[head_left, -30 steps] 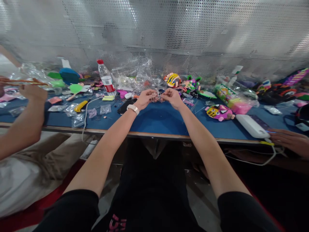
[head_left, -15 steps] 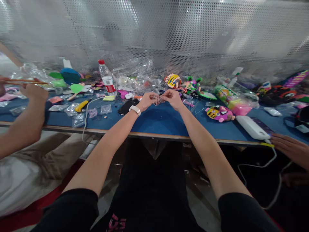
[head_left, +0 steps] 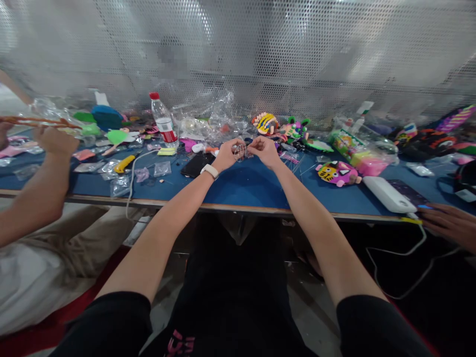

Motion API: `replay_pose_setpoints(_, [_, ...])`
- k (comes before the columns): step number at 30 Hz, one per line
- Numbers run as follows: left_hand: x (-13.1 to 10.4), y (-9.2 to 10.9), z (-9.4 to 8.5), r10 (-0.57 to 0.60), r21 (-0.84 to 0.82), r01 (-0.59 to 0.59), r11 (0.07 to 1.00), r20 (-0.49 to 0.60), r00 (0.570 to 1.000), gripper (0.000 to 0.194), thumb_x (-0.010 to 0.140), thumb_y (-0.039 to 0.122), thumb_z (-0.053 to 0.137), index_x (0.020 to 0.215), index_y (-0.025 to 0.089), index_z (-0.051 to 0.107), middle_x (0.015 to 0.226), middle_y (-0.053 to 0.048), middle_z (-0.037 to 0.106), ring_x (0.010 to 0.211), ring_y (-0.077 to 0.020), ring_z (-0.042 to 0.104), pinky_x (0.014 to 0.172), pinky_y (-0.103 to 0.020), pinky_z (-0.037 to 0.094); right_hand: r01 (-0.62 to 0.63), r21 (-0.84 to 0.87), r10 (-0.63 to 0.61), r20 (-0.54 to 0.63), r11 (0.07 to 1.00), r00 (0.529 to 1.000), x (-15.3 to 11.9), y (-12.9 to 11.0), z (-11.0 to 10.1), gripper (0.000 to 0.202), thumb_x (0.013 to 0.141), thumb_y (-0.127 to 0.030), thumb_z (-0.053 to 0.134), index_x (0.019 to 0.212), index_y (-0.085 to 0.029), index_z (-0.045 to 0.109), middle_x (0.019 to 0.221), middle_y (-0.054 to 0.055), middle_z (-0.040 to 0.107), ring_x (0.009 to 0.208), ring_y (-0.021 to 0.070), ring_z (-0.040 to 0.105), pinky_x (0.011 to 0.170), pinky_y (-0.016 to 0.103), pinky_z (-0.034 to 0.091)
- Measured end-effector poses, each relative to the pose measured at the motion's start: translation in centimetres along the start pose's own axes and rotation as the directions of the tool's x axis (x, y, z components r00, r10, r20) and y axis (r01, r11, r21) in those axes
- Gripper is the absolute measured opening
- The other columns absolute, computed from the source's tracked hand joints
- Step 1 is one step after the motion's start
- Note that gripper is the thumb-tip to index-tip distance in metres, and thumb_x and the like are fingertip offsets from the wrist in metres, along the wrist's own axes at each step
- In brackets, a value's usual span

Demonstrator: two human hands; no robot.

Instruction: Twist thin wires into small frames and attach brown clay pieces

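Clear and small, a crinkly plastic bit point(head_left: 241, 151) sits pinched between my left hand point(head_left: 225, 154) and my right hand point(head_left: 265, 149). I hold it just above the blue tabletop point(head_left: 241, 186), about midway along it. A black phone point(head_left: 195, 164) lies by my left wrist.

Arms: both mine stretched forward, bare
Left hand point(head_left: 226, 154): fingers curled, pinching, white band on wrist
Right hand point(head_left: 265, 150): fingers pinched, almost touching the left
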State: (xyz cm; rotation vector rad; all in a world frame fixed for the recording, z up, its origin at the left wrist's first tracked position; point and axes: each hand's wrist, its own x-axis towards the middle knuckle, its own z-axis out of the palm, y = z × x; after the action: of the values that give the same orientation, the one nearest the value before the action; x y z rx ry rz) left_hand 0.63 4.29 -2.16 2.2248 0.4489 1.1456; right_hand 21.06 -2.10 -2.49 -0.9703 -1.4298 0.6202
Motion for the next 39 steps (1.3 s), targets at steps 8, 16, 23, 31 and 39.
replay_pose_setpoints(8, [-0.1,0.4,-0.5,0.088,0.107,-0.085,0.991,-0.027,0.996,0.018,0.099,0.024,0.074,0.115,0.019,0.081,0.11,-0.013,0.085,0.1,-0.0265,0.081,0.097,-0.044,0.066,-0.105,0.176,0.104,0.013,0.979,0.994,0.0,0.4,0.3,0.055,0.066,-0.054,0.106,0.086,-0.025,0.064,0.078,-0.002,0.074,0.067,0.0148,0.069,0.072,0.033,0.064])
replay_pose_setpoints(16, [0.0,0.8,-0.3,0.119,0.163,-0.108,0.981,-0.059,0.991,0.018,0.101,0.031,0.072,0.112,0.019,0.08,0.113,-0.013,0.085,0.105,-0.0262,0.08,0.099,-0.043,0.066,-0.229,0.318,0.197,0.129,0.92,0.972,-0.2,0.2,-0.2,0.058,0.061,-0.049,0.111,0.088,-0.023,0.067,0.077,-0.003,0.073,0.07,0.0134,0.071,0.072,0.029,0.062])
replay_pose_setpoints(23, [0.0,0.6,0.5,0.076,0.052,-0.073,0.996,-0.063,0.995,0.017,0.098,0.023,0.07,0.113,0.019,0.076,0.111,-0.01,0.084,0.089,-0.019,0.079,0.085,-0.034,0.067,-0.196,0.344,0.169,0.108,0.918,0.98,-0.2,0.6,0.2,0.06,0.06,-0.055,0.111,0.092,-0.022,0.072,0.083,-0.003,0.075,0.072,0.0124,0.071,0.075,0.03,0.064])
replay_pose_setpoints(31, [0.0,0.6,0.6,0.029,0.036,-0.028,0.999,-0.016,0.999,0.019,0.099,0.024,0.073,0.117,0.02,0.078,0.107,-0.01,0.084,0.091,-0.0215,0.081,0.091,-0.039,0.069,-0.22,0.295,0.219,0.036,0.93,0.975,-0.2,1.1,0.5,0.069,0.049,-0.068,0.11,0.085,-0.024,0.071,0.078,-0.003,0.075,0.071,0.0154,0.072,0.075,0.033,0.066])
replay_pose_setpoints(39, [0.2,1.0,0.1,0.029,0.238,0.002,0.971,-0.128,0.991,0.014,0.101,0.023,0.076,0.114,0.02,0.079,0.117,-0.013,0.083,0.1,-0.0264,0.078,0.103,-0.046,0.062,-0.288,0.259,0.29,0.032,0.922,0.957,0.3,-0.4,0.4,0.058,0.09,-0.082,0.08,0.096,-0.024,0.071,0.089,0.008,0.082,0.095,0.0285,0.082,0.087,0.047,0.071])
